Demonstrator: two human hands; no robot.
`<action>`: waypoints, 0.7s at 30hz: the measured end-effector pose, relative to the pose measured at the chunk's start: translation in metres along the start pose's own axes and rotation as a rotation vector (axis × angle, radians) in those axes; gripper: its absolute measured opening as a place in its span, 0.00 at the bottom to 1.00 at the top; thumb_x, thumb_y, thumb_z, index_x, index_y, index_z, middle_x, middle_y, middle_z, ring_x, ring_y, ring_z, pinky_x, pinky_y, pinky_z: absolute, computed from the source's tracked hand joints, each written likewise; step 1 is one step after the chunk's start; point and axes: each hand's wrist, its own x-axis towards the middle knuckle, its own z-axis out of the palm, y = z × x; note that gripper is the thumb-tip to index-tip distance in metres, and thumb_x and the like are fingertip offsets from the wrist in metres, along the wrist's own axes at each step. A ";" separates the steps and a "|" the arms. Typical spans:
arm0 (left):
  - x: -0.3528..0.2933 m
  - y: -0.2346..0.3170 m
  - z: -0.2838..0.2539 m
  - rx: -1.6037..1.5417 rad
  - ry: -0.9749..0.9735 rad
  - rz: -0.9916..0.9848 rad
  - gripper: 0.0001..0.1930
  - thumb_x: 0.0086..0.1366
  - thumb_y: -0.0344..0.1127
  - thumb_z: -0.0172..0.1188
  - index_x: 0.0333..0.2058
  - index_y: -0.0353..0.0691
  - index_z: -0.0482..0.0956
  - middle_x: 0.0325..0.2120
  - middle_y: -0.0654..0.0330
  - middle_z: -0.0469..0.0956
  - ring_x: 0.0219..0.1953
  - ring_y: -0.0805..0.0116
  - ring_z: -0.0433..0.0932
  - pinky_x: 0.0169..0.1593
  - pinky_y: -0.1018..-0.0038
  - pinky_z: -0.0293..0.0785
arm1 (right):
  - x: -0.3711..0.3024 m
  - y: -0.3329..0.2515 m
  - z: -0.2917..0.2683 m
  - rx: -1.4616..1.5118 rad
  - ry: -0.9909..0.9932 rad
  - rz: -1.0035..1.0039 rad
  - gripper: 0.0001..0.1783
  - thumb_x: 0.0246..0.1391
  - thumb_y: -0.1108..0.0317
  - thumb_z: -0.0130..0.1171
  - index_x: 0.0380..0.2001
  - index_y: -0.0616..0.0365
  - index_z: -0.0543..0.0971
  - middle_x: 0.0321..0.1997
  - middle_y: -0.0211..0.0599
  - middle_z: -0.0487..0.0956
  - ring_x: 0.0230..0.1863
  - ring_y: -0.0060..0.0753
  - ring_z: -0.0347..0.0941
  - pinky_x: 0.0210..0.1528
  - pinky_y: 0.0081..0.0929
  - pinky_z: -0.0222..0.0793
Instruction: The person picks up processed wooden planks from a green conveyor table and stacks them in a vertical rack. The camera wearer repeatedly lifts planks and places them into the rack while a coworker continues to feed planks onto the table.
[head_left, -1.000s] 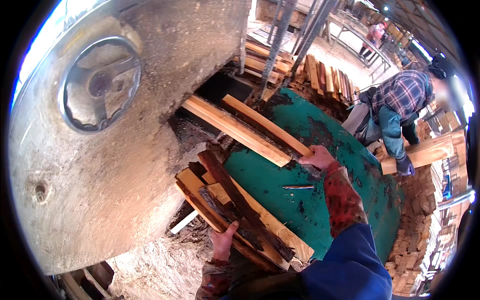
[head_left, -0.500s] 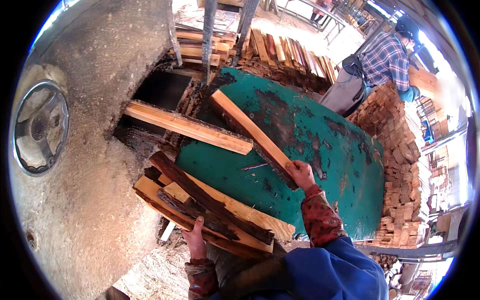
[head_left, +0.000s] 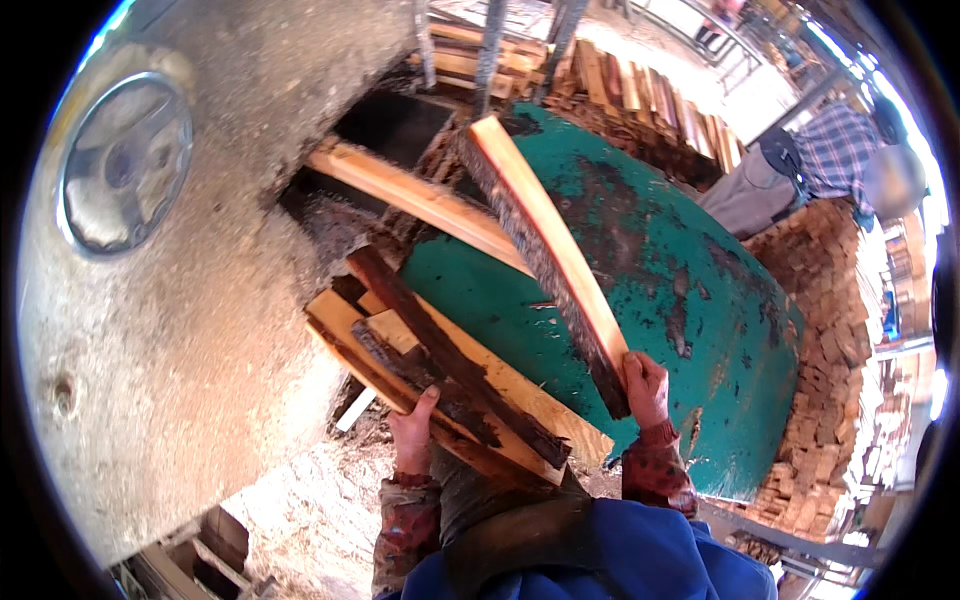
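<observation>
My right hand (head_left: pixel 648 388) is closed round the near end of a bark-edged board (head_left: pixel 550 240). Its pale sawn face points right, rough bark shows along its left side, and its far end reaches over another board (head_left: pixel 420 200). That second board sticks out from the machine opening across the green tabletop (head_left: pixel 690 280). Lower down, my left hand (head_left: pixel 412 432) grips the near edge of a bundle of bark-edged slabs (head_left: pixel 460 375), thumb on top and fingers hidden beneath. The bundle lies against my front, with dark bark strips over paler boards.
A dusty machine housing (head_left: pixel 270 130) with a handwheel (head_left: pixel 125 165) stands at the left. Stacked wood blocks (head_left: pixel 815 380) line the table's right edge, where a co-worker in a checked shirt (head_left: pixel 835 150) bends over. More boards (head_left: pixel 650 95) are piled beyond the table.
My right hand has lifted its board, which now crosses over the one in the machine opening. My left hand keeps hold of the bundle. The whole view has shifted, and the co-worker bends lower.
</observation>
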 end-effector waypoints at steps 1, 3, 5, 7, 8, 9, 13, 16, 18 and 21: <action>-0.003 0.004 0.002 0.020 0.020 0.038 0.24 0.50 0.41 0.74 0.41 0.30 0.79 0.35 0.61 0.79 0.35 0.69 0.76 0.41 0.71 0.74 | -0.006 0.001 0.009 0.032 -0.054 0.015 0.15 0.62 0.64 0.54 0.35 0.67 0.80 0.22 0.25 0.73 0.26 0.15 0.66 0.29 0.19 0.65; -0.005 0.010 0.002 0.081 0.014 0.023 0.22 0.52 0.42 0.72 0.40 0.33 0.79 0.33 0.61 0.78 0.34 0.69 0.76 0.40 0.71 0.74 | -0.022 0.003 0.019 0.081 -0.140 0.046 0.15 0.61 0.64 0.54 0.34 0.67 0.80 0.21 0.24 0.73 0.26 0.15 0.66 0.28 0.19 0.64; -0.005 0.010 0.002 0.072 0.000 0.032 0.22 0.51 0.44 0.72 0.39 0.34 0.79 0.33 0.61 0.78 0.33 0.69 0.76 0.38 0.71 0.74 | -0.034 0.018 0.032 0.164 -0.212 0.048 0.13 0.60 0.65 0.55 0.34 0.67 0.80 0.22 0.22 0.73 0.26 0.14 0.66 0.29 0.19 0.65; -0.008 0.011 0.001 0.046 -0.007 0.010 0.22 0.51 0.42 0.73 0.39 0.32 0.78 0.34 0.62 0.78 0.34 0.70 0.75 0.39 0.72 0.73 | -0.045 0.014 0.042 0.107 -0.265 -0.017 0.13 0.60 0.65 0.56 0.35 0.66 0.81 0.21 0.23 0.74 0.26 0.14 0.66 0.28 0.20 0.65; -0.009 0.014 0.003 0.033 -0.012 0.001 0.22 0.51 0.41 0.73 0.40 0.32 0.78 0.34 0.62 0.78 0.35 0.70 0.75 0.40 0.73 0.73 | -0.048 0.017 0.044 0.101 -0.319 0.000 0.13 0.60 0.65 0.56 0.35 0.66 0.81 0.21 0.24 0.74 0.26 0.14 0.66 0.28 0.21 0.65; -0.010 0.014 0.003 0.027 -0.016 -0.016 0.23 0.52 0.41 0.73 0.41 0.31 0.77 0.35 0.61 0.78 0.36 0.69 0.75 0.40 0.72 0.73 | -0.051 0.020 0.046 0.095 -0.372 0.018 0.13 0.60 0.65 0.56 0.35 0.66 0.81 0.20 0.25 0.74 0.26 0.14 0.66 0.28 0.21 0.65; 0.001 -0.008 -0.004 0.053 -0.015 0.051 0.22 0.57 0.42 0.68 0.43 0.30 0.76 0.35 0.60 0.78 0.36 0.68 0.75 0.40 0.71 0.74 | -0.062 0.007 0.054 0.076 -0.455 0.031 0.14 0.61 0.64 0.56 0.34 0.66 0.81 0.19 0.29 0.73 0.24 0.16 0.65 0.26 0.24 0.63; 0.007 -0.028 -0.014 0.020 0.007 0.024 0.21 0.61 0.42 0.64 0.44 0.29 0.75 0.36 0.59 0.78 0.37 0.68 0.75 0.40 0.70 0.74 | -0.063 -0.001 0.053 -0.014 -0.506 -0.050 0.14 0.59 0.63 0.57 0.32 0.66 0.80 0.18 0.38 0.74 0.21 0.24 0.67 0.25 0.28 0.64; 0.010 -0.031 -0.018 -0.013 0.009 -0.038 0.21 0.63 0.42 0.62 0.46 0.29 0.75 0.38 0.58 0.78 0.38 0.68 0.75 0.42 0.71 0.74 | -0.061 -0.008 0.053 -0.072 -0.561 -0.075 0.14 0.58 0.63 0.57 0.32 0.67 0.79 0.18 0.41 0.74 0.19 0.30 0.68 0.25 0.29 0.64; -0.002 -0.014 -0.010 -0.028 0.025 -0.121 0.20 0.62 0.39 0.62 0.48 0.30 0.74 0.41 0.58 0.78 0.40 0.67 0.76 0.45 0.71 0.73 | -0.058 -0.010 0.049 -0.235 -0.524 -0.391 0.12 0.52 0.65 0.62 0.34 0.64 0.80 0.32 0.44 0.76 0.34 0.44 0.73 0.36 0.36 0.70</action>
